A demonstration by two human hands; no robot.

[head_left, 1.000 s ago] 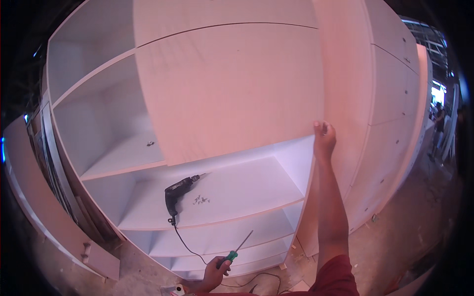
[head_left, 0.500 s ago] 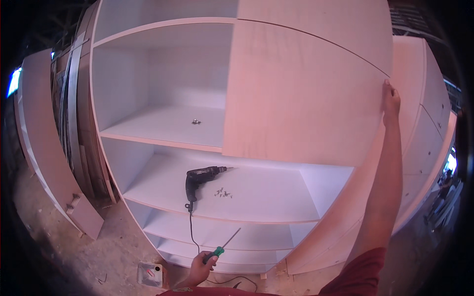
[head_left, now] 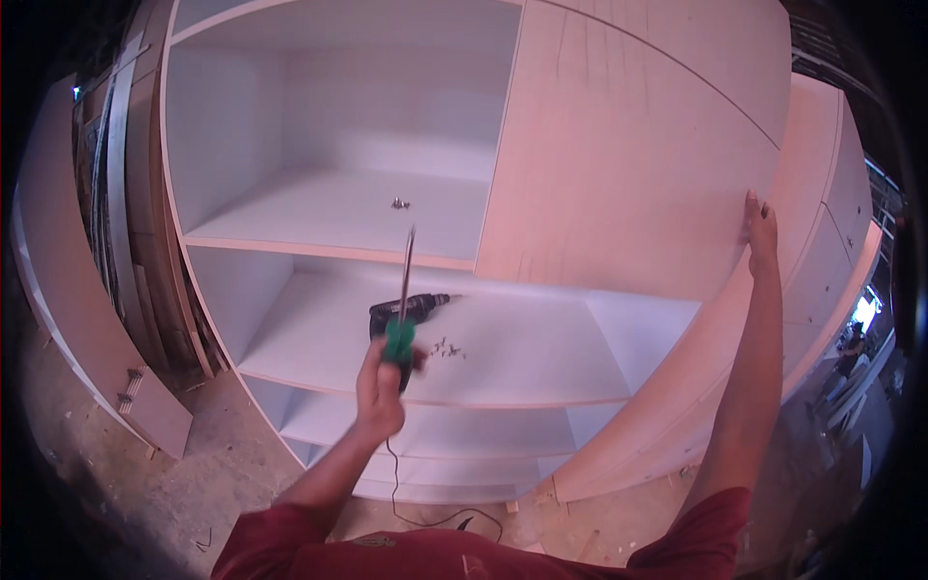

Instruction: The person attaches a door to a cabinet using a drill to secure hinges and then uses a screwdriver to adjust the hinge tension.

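My left hand (head_left: pixel 382 387) is wrapped round the green handle of a screwdriver (head_left: pixel 407 280). Its metal shaft points up in front of the cabinet's shelves. At the outer right edge of a pale cabinet door (head_left: pixel 628 155), my right hand (head_left: pixel 761 232) grips the panel, its fingers partly hidden. A black power drill (head_left: pixel 416 307) lies on the shelf (head_left: pixel 541 372) behind the screwdriver, partly covered by it. Several small screws (head_left: pixel 447 348) are scattered beside the drill. On the shelf above sits a little cluster of metal hardware (head_left: pixel 400 204).
The drill's cord (head_left: pixel 394 474) hangs to the floor (head_left: pixel 232 464). A long board (head_left: pixel 72 280) with hinges on it leans at the left, near stacked planks (head_left: pixel 116 164). Another cabinet (head_left: pixel 822 242) stands close on the right. A person (head_left: pixel 853 343) is far off there.
My left hand has lifted the screwdriver from low by the bottom shelves to in front of the drill, its tip now upward. My right hand stays at the door's edge. The view has shifted.
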